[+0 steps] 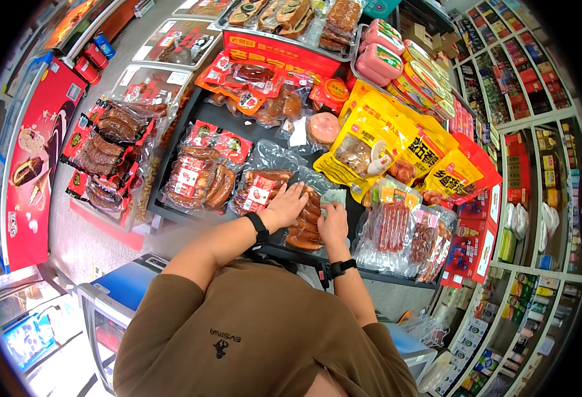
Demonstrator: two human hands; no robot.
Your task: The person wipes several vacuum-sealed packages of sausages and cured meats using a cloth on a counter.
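My right hand (334, 226) grips a crumpled pale green cloth (333, 198) at the right edge of a clear vacuum pack of brown sausages (307, 226). Flat, with its fingers spread, my left hand (287, 204) rests where that pack meets a neighbouring sausage pack (257, 192) with a red and white label. Both packs lie near the front of a black display surface (355, 218). My fingers and the cloth cover part of the sausage pack.
Further left lie more sausage packs (196, 173). Yellow food bags (370, 144) and clear meat-stick packs (395, 226) fill the right side. Behind stand red-packed meats (251, 82) and a raised tray (281, 37). A chest freezer (117, 288) stands at lower left, shelving (529, 129) at right.
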